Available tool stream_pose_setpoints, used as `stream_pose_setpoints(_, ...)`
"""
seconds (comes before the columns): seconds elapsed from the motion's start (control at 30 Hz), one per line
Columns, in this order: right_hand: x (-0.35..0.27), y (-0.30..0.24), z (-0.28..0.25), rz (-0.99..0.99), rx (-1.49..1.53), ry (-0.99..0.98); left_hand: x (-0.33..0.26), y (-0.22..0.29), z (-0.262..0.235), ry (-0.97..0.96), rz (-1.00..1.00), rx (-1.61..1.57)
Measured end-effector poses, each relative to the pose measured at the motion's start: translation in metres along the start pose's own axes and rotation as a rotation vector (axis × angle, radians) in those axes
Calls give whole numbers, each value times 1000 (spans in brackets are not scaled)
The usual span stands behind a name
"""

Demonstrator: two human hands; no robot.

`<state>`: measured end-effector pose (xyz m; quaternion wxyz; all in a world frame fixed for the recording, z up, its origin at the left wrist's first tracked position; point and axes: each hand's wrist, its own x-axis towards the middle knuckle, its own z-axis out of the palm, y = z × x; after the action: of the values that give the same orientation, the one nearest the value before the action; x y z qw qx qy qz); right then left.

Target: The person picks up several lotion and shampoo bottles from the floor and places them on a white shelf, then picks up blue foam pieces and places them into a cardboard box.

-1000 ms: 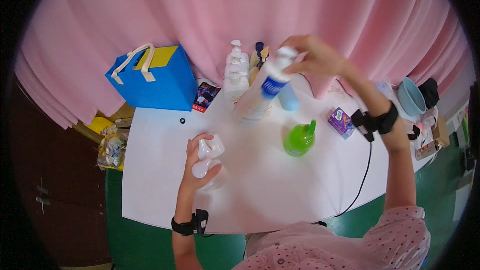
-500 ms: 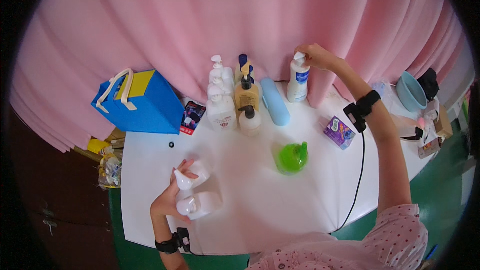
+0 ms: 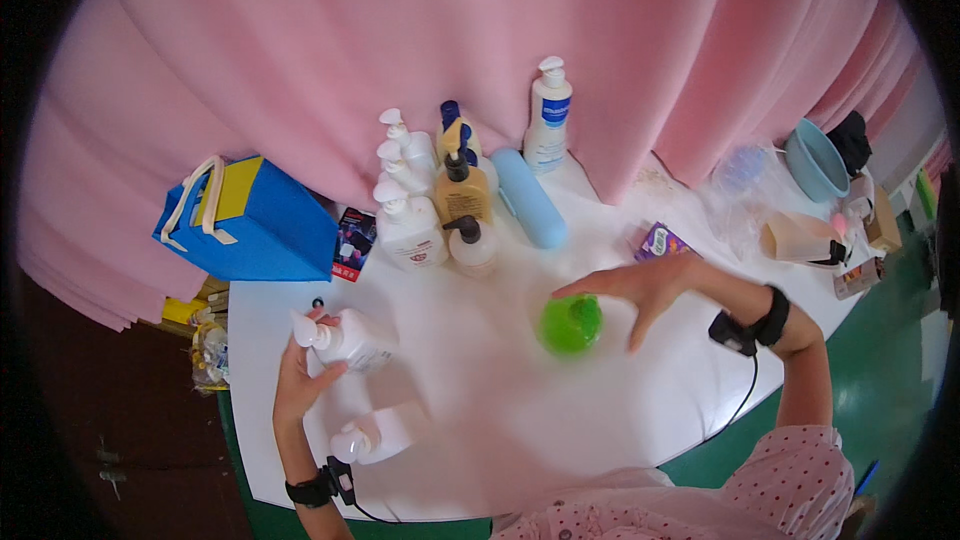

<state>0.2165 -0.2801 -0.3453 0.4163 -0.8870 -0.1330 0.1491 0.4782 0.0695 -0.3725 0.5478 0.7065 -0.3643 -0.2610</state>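
Observation:
My left hand (image 3: 300, 375) is wrapped round the upper part of a white pump bottle (image 3: 362, 342) at the table's left side. Closer to me, a second white pump bottle (image 3: 385, 433) stands apart from that hand. My right hand (image 3: 655, 290) hovers with fingers spread just beside a green bottle (image 3: 572, 326), its fingertips near the top; whether they touch it I cannot tell. At the back by the curtain stands a white pump bottle with a blue label (image 3: 549, 122), with no hand on it.
Several pump bottles (image 3: 410, 230) are grouped at the back centre, beside a light blue case (image 3: 530, 200). A blue bag (image 3: 255, 225) stands back left. To the right are a purple box (image 3: 662, 240), a clear plastic bag (image 3: 735, 190) and a blue basin (image 3: 815, 162). A pink curtain (image 3: 420, 30) hangs behind.
My right hand has let go of the blue-labelled pump bottle and come down beside the green bottle. My left hand has moved one white pump bottle away from the other. The view has shifted.

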Motion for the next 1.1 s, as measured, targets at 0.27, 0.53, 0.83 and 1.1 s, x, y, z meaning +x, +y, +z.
stream_pose_setpoints(0.27, -11, 19, 39, 177, -116, 486, -7, -24, -11, -94, -174, -84)
stream_pose_setpoints(0.53, -11, 87, -8, 712, -325, 940, -10, -27, -4, 57, -210, 27)
stream_pose_setpoints(0.83, 33, 84, 1, 353, -105, 681, -28, -12, 2, 46, -147, 61)
stream_pose_setpoints(1.1, 77, -99, 61, -358, -3, 626, -29, 114, 54, -160, -25, 40)
